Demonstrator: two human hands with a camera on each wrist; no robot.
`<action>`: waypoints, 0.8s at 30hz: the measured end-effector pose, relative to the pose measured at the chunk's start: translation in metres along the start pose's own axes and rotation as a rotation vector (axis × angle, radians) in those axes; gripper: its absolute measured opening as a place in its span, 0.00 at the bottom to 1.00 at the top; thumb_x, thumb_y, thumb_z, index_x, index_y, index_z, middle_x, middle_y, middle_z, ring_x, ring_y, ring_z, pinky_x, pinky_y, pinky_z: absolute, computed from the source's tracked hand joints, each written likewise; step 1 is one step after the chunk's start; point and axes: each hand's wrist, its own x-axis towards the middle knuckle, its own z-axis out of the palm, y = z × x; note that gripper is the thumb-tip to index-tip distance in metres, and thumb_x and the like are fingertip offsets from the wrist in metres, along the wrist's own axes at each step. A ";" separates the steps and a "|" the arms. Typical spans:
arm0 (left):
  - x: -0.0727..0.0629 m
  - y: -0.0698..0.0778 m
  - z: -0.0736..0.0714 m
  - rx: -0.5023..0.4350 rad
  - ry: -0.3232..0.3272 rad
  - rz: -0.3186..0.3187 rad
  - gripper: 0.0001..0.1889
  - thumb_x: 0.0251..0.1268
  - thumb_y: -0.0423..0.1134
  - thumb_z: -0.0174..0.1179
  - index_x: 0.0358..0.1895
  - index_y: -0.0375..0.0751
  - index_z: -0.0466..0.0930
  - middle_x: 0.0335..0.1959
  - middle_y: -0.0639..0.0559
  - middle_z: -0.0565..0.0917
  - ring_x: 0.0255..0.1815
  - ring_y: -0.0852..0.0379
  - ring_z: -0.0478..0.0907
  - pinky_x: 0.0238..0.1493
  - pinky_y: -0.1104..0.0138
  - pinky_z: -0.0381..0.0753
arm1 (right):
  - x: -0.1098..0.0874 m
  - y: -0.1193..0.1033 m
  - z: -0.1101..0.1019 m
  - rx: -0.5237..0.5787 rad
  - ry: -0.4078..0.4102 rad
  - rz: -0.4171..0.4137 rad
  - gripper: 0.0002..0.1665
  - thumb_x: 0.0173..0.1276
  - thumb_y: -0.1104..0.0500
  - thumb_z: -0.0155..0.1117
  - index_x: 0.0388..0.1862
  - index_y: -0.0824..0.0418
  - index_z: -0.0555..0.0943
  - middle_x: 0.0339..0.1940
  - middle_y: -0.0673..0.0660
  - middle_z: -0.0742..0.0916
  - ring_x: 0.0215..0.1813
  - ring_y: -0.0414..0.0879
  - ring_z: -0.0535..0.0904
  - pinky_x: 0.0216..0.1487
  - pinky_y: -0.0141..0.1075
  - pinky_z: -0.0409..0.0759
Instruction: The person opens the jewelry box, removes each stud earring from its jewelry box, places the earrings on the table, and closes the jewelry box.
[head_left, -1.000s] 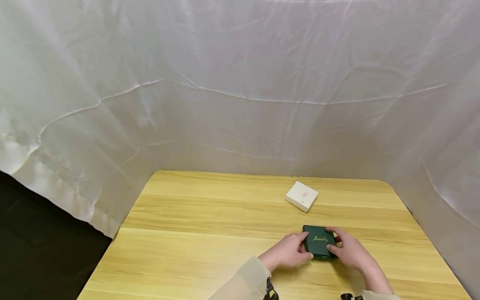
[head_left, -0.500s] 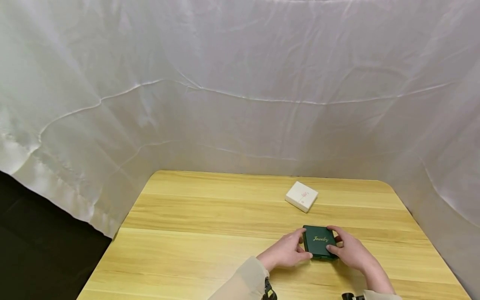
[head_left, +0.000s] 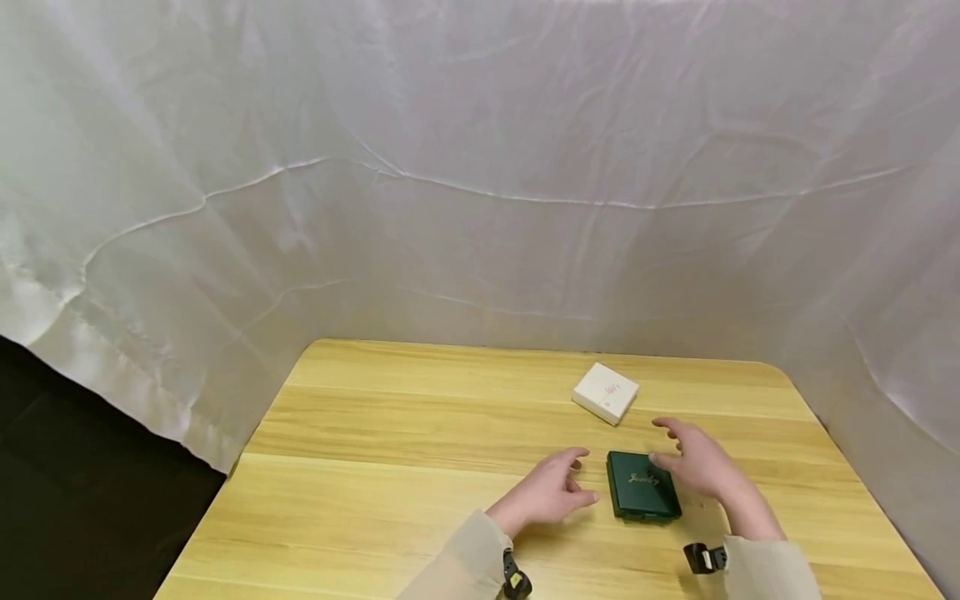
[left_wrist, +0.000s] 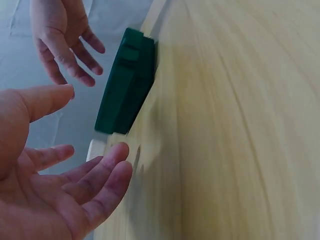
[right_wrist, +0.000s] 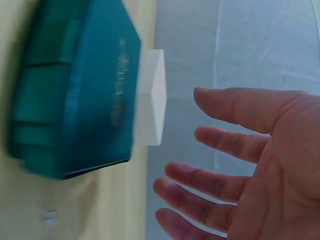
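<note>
A dark green jewelry box, with "Jewelry" in gold on its closed lid, lies flat on the wooden table. To its left, my left hand is apart from it, fingers spread and holding nothing. My right hand hovers over the box's right side; its thumb overlaps the lid in the head view. The right wrist view shows that hand's fingers spread and bare, with a gap to the box. From the left wrist camera, the box's front clasp shows.
Behind the green box sits a small white box with a pink print on top. A tiny shiny object lies on the table near the green box's right side. Pale cloth hangs along the table's back and sides.
Both hands have let go of the green jewelry box. The left hand has drawn back to the left, and the right has lifted up off the lid. The box stays about where it was.
</note>
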 end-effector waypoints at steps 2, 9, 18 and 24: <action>-0.002 -0.002 -0.003 0.001 0.025 -0.001 0.35 0.64 0.44 0.67 0.71 0.37 0.64 0.58 0.43 0.76 0.36 0.68 0.75 0.40 0.72 0.77 | 0.007 -0.003 -0.005 -0.021 0.001 -0.018 0.34 0.68 0.57 0.65 0.66 0.74 0.67 0.57 0.81 0.75 0.55 0.74 0.73 0.47 0.61 0.77; -0.006 -0.011 -0.014 -0.037 0.114 -0.025 0.35 0.64 0.44 0.67 0.71 0.38 0.64 0.57 0.43 0.76 0.41 0.61 0.76 0.42 0.70 0.77 | 0.034 -0.015 -0.015 -0.070 -0.038 -0.052 0.34 0.67 0.58 0.66 0.65 0.75 0.68 0.56 0.80 0.76 0.57 0.74 0.73 0.51 0.63 0.75; -0.004 -0.018 -0.020 -0.045 0.162 -0.035 0.35 0.64 0.43 0.67 0.71 0.37 0.64 0.57 0.41 0.76 0.44 0.57 0.76 0.43 0.70 0.78 | 0.075 -0.013 -0.018 -0.112 -0.075 -0.061 0.33 0.65 0.61 0.64 0.65 0.77 0.68 0.61 0.79 0.73 0.62 0.74 0.68 0.59 0.65 0.68; -0.004 -0.019 -0.024 -0.028 0.170 -0.026 0.36 0.64 0.43 0.66 0.72 0.36 0.63 0.57 0.40 0.76 0.44 0.56 0.77 0.43 0.69 0.78 | 0.097 -0.007 -0.014 -0.103 -0.088 -0.024 0.36 0.66 0.59 0.64 0.67 0.77 0.66 0.63 0.80 0.71 0.65 0.74 0.64 0.63 0.65 0.63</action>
